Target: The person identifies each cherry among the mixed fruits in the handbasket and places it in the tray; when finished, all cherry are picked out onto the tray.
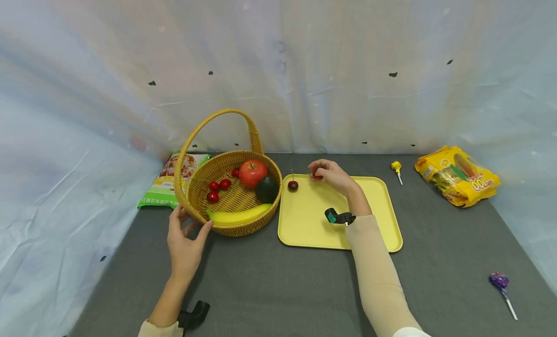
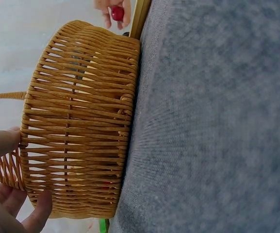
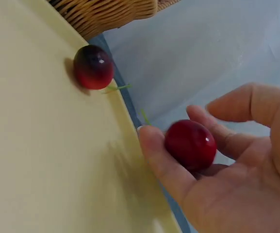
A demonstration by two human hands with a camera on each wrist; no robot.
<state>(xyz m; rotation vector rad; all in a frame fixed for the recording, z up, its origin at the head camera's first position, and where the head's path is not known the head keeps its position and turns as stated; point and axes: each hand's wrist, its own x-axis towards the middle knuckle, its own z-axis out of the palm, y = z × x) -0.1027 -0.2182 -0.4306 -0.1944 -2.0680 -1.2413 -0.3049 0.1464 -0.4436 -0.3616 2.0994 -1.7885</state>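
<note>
A yellow wicker basket (image 1: 239,197) holds a red apple (image 1: 253,173), a banana (image 1: 239,216), a dark green avocado-like fruit (image 1: 267,190) and several red cherries (image 1: 212,197). My left hand (image 1: 184,250) grips its near left rim by the foot of the handle, with thumb and fingers against the weave in the left wrist view. Over the back of the yellow tray (image 1: 374,194), my right hand (image 1: 334,177) holds a red cherry (image 3: 190,145) between its fingers. A darker cherry (image 1: 293,186) with a stem lies on the tray's back left corner, apart from that hand.
Behind the basket's left side lies a green and white food packet (image 1: 167,182). To the right are a yellow lollipop (image 1: 396,168), a yellow snack bag (image 1: 459,177) and a purple lollipop (image 1: 500,283). A pale curtain (image 1: 278,85) hangs along the grey table's back edge.
</note>
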